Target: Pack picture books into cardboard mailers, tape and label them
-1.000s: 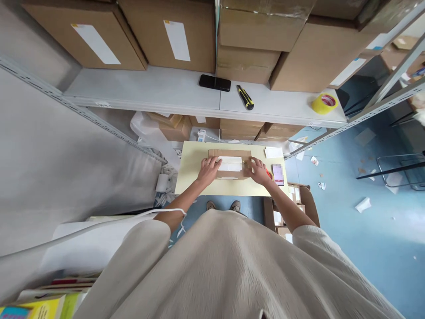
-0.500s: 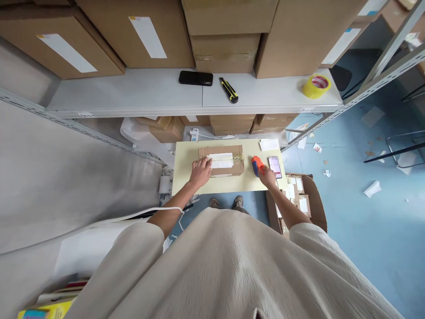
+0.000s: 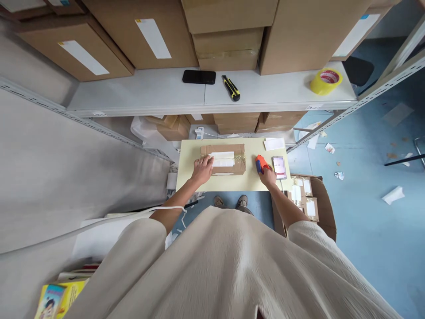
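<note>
On the pale yellow table (image 3: 186, 153) lies a taped cardboard box (image 3: 239, 167) with a white label (image 3: 223, 159) on top. My left hand (image 3: 202, 171) rests over the box's near left part, its fingers stretched onto the label's left end. Right of the box, my right hand (image 3: 267, 177) is closed around an orange and blue tape dispenser (image 3: 262, 163), held just above or on the table; I cannot tell which. A phone with a lit screen (image 3: 279, 166) lies beside that hand. Behind it is a white slip of paper (image 3: 274, 143).
Over the table's far side runs a grey shelf (image 3: 139, 95) with large cartons, a dark phone (image 3: 199, 77), a box cutter (image 3: 231, 88) and a yellow tape roll (image 3: 326, 81). An open carton (image 3: 327, 208) of small boxes stands right. A white cable (image 3: 133, 215) crosses near my left arm.
The view has shifted slightly, so shelf and table appear a little further right. My left hand stays on the box, and my right hand still holds the tape dispenser in nearly the same spot.
</note>
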Demonstrator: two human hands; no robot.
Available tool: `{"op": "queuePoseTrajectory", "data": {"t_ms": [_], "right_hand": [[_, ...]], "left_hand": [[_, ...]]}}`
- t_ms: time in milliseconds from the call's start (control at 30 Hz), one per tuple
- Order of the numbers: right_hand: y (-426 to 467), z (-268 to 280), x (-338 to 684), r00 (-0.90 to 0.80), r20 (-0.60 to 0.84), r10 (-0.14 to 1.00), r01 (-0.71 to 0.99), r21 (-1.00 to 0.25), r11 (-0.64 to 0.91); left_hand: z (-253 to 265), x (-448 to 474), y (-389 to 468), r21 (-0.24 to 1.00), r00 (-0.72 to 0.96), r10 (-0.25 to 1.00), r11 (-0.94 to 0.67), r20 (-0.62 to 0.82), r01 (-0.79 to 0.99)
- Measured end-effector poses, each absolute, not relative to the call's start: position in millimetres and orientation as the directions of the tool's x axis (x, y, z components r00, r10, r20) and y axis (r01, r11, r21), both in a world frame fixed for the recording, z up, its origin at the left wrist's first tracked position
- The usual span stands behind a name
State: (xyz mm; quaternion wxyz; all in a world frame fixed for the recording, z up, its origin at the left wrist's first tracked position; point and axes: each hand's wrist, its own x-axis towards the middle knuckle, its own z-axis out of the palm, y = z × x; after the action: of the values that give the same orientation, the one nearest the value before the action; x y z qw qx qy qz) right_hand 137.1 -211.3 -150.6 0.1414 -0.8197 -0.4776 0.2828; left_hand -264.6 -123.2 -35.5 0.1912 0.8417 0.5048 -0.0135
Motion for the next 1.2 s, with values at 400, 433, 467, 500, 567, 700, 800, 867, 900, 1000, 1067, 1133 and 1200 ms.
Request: {"op": "queuePoseTrajectory", "data": {"t_ms": [400,433,467,500,567,700,800,867,900,1000,1067,1133,1200], "right_hand": [[-178,-57,189,0.283,-0.261,0.923,0.282,-0.897,-0.34],[-172,-42,185,0.234,-0.226,0.946,0.258,-0.923,-0.285],[-165,-28,179,0.175,-0.2,0.964,0.244,-0.94,-0.24],[-158,-15,170,0.115,-0.182,0.976,0.236,-0.95,-0.205],[-144,6,146,0.002,-0.17,0.985,0.226,-0.96,-0.166],[-122,22,95,-0.159,-0.222,0.962,0.231,-0.956,-0.183],[-113,14,73,-0.2,-0.256,0.946,0.245,-0.948,-0.205],[-110,6,67,-0.178,-0.254,0.951,0.263,-0.943,-0.203],[-110,2,66,-0.156,-0.243,0.957,0.276,-0.941,-0.194],[-110,-6,66,-0.101,-0.206,0.973,0.324,-0.932,-0.164],[-113,-8,66,-0.096,-0.212,0.972,0.362,-0.918,-0.165],[-116,-11,67,-0.109,-0.225,0.968,0.401,-0.901,-0.164],[-118,-14,68,-0.116,-0.21,0.971,0.465,-0.875,-0.134]], "left_hand": [[-45,-264,-127,0.364,0.474,0.868,-0.398,-0.148,0.842],[-46,-264,-127,0.368,0.474,0.869,-0.398,-0.142,0.84],[-46,-263,-127,0.373,0.474,0.87,-0.398,-0.137,0.838],[-46,-263,-127,0.38,0.474,0.87,-0.397,-0.132,0.835],[-47,-263,-128,0.399,0.477,0.87,-0.396,-0.125,0.827],[-49,-263,-129,0.415,0.475,0.873,-0.394,-0.109,0.82],[-50,-263,-129,0.407,0.475,0.874,-0.398,-0.105,0.822],[-49,-263,-129,0.402,0.478,0.872,-0.402,-0.105,0.823],[-49,-263,-129,0.401,0.48,0.871,-0.405,-0.103,0.822],[-48,-263,-129,0.399,0.481,0.872,-0.411,-0.09,0.819],[-48,-263,-129,0.394,0.483,0.872,-0.416,-0.085,0.82],[-48,-264,-128,0.393,0.487,0.869,-0.421,-0.083,0.818],[-48,-265,-127,0.393,0.494,0.865,-0.426,-0.086,0.815]]}}
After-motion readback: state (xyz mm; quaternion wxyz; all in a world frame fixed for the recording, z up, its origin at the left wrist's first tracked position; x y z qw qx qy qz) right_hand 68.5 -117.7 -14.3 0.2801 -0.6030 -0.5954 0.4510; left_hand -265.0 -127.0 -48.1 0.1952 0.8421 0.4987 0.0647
